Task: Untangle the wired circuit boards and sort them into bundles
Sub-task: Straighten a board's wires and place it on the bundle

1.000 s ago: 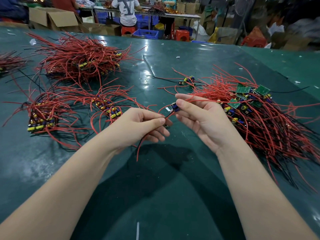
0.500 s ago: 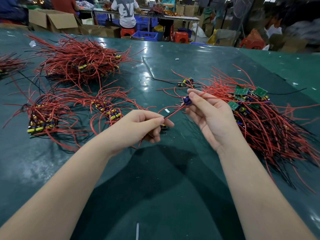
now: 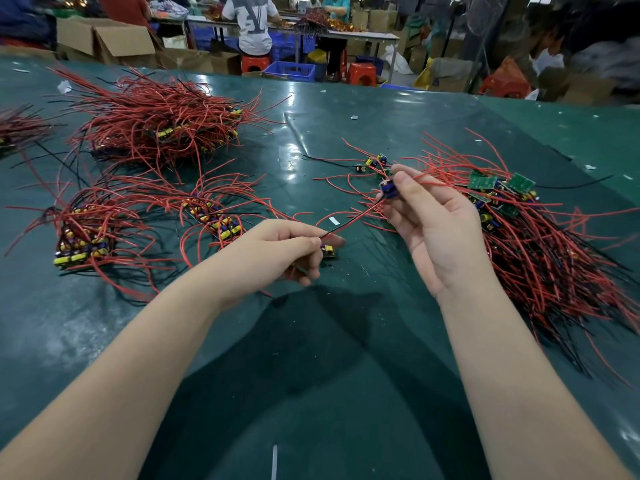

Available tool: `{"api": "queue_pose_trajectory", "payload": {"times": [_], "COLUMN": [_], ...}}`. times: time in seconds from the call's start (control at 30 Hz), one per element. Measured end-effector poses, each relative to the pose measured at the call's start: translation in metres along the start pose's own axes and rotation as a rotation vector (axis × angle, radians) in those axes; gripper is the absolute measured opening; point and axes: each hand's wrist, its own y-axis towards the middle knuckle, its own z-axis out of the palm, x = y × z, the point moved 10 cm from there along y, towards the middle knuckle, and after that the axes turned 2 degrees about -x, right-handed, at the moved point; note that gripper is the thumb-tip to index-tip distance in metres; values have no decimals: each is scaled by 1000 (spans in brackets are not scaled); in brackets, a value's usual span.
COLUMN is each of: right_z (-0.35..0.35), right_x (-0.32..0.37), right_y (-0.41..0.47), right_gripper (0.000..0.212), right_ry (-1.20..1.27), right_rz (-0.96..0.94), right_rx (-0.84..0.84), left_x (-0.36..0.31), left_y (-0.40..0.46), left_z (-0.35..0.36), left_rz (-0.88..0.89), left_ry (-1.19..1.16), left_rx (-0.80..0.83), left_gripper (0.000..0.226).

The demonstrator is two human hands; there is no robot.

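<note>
Left hand (image 3: 277, 252) pinches wire (image 3: 349, 221) and small board (image 3: 327, 251) above worktop (image 3: 311, 358). Right hand (image 3: 429, 223), raised, pinches board (image 3: 388, 190) at wire's other end, beside tangled pile (image 3: 540, 244). Sorted bundles (image 3: 152, 133) lie left.

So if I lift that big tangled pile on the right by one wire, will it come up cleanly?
Probably not. The tangled pile has red and black leads crossing every way, so neighbours would likely snag and drag along. The leads look floppy: the wire between the left hand and right hand runs straight only while pulled. The small green boards look light and may dangle.
</note>
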Motion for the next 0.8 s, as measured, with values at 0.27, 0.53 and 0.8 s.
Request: {"api": "queue_pose_trajectory", "payload": {"times": [0.27, 0.53, 0.8], "right_z": [-3, -20, -35], "right_x": [5, 13, 11], "right_y": [0, 1, 4], "right_gripper": [12, 11, 8], "right_ry": [-22, -87, -19], "right_rz": [-45, -95, -47], "right_rx": [-31, -164, -244], "left_x": [7, 5, 0], "left_y": [-4, 4, 3], "left_z": [19, -23, -36], "left_rz": [12, 40, 75], "left_ry": [137, 93, -68], "left_rx": [178, -205, -259], "left_gripper": [24, 19, 18]}}
